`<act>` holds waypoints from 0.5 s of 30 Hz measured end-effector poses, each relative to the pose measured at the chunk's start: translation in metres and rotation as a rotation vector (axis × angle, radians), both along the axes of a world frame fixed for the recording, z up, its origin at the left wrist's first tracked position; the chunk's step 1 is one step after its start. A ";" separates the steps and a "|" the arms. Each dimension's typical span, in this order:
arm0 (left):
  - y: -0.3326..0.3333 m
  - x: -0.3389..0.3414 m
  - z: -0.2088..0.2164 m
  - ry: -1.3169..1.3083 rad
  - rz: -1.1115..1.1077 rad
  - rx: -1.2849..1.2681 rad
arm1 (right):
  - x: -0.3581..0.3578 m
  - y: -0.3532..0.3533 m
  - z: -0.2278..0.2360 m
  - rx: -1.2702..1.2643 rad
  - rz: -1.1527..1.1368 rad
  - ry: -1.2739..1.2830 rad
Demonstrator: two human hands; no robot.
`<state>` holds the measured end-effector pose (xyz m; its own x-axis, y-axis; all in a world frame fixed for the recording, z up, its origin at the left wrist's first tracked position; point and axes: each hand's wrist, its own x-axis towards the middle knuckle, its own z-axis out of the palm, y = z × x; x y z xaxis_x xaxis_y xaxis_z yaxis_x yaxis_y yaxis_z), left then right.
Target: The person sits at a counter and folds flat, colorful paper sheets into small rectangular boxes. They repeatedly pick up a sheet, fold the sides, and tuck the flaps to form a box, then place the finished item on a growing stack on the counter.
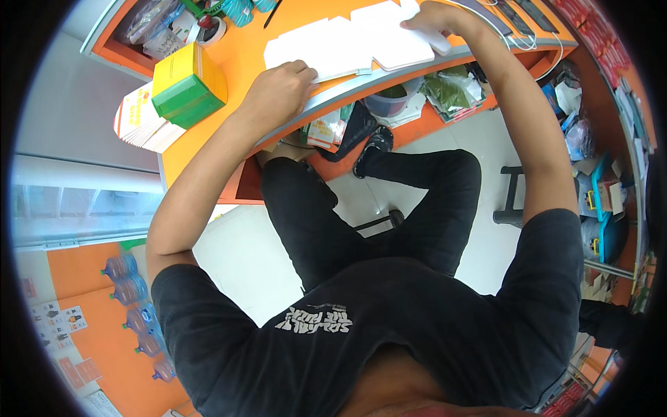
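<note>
Flat white sheets that look like card or unfolded cartons (321, 50) lie along the near edge of the orange table. My left hand (283, 94) is at their lower left corner, fingers curled in and thumb side against the white edge. A second white piece, with rounded corners (401, 52), lies to the right, overlapping the first. At its far right, my right hand (442, 19) bends over the white material with thumb and fingers closed on it. Its fingertips are partly hidden. A yellow and green box (186, 83) stands left of my left hand.
A stack of white printed flat packs (144, 118) fans out at the table's left edge. Tape (212, 31) and a pen (273, 14) lie behind. White cables (531, 42) and dark phone-like devices (531, 14) are at the right. Below are a tub (392, 104) and my legs.
</note>
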<state>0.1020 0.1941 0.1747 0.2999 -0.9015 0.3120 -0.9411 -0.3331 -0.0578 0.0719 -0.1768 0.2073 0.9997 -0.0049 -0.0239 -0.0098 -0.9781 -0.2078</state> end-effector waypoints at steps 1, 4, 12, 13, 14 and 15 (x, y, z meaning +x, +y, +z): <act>-0.008 0.002 -0.002 0.003 -0.020 0.012 | 0.009 -0.013 -0.017 -0.202 -0.020 -0.045; -0.020 0.013 0.005 0.066 -0.035 0.068 | 0.025 0.017 -0.047 0.014 0.160 -0.439; -0.025 0.039 0.030 0.346 0.075 0.224 | 0.003 0.122 -0.011 0.179 0.359 0.038; -0.024 0.044 0.029 0.359 0.090 0.238 | 0.007 0.126 -0.009 0.143 0.347 0.080; -0.022 0.049 0.030 0.396 0.107 0.240 | 0.012 0.128 -0.010 0.150 0.380 0.036; -0.024 0.054 0.030 0.437 0.112 0.241 | 0.016 0.126 -0.012 0.155 0.401 -0.004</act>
<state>0.1557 0.1704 0.2049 0.4549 -0.8872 -0.0770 -0.8539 -0.4591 0.2451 0.0875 -0.0505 0.1954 0.9216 0.3879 0.0103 0.3665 -0.8615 -0.3514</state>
